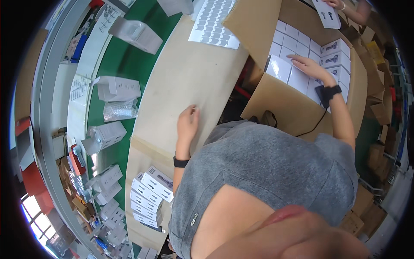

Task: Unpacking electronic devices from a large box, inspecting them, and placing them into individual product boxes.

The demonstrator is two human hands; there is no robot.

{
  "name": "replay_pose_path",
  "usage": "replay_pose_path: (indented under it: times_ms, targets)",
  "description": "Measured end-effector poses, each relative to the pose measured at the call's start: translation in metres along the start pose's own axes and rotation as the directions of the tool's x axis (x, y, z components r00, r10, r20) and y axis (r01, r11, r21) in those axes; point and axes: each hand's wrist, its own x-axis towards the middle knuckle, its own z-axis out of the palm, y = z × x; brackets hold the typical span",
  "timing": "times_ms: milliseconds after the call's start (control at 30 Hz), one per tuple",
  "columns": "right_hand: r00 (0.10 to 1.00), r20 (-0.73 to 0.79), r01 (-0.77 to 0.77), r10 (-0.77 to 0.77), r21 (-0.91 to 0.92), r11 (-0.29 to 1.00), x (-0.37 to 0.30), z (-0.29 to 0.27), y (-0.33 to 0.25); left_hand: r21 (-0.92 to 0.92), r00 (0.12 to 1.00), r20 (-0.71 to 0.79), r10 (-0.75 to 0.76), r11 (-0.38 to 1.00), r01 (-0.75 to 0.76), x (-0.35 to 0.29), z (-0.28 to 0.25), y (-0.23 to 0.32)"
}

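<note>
My right hand [305,66] lies palm down over white boxes packed in a large cardboard carton [284,96], its fingers stretched out and touching the tops. Nearest to it is a glossy white box [278,69] that stands a little higher than its neighbours. Some boxes along the carton's right side, such as one picture-printed box [332,47], show a printed dark device. Over the pale tabletop [172,86], my left hand [188,125] is loosely curled, thumb apart from the fingers, with nothing visible in it. Black bands circle both wrists.
Fanned printed white boxes [148,194] lie near my left forearm. A sheet of grey stickers [214,26] sits by the carton flap [254,26]. Opened white boxes [116,88] ride on a green conveyor belt [142,69]. Another person's hand [335,4] holds a printed white sheet or box [325,15].
</note>
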Motion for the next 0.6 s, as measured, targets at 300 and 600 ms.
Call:
replay_pose_path:
  times_ms: [300,600]
  targets:
    - [0.966,-0.247,-0.179,0.078,-0.421,0.889,-0.017,0.010,-0.023,0.150,0.917,0.034,0.398,0.905,-0.399,0.015,0.021,0.019]
    - [0.995,-0.089,-0.002,-0.035,-0.387,0.922,-0.009,-0.006,-0.033,0.095,0.922,-0.014,0.386,0.919,-0.383,0.027,0.022,0.041]
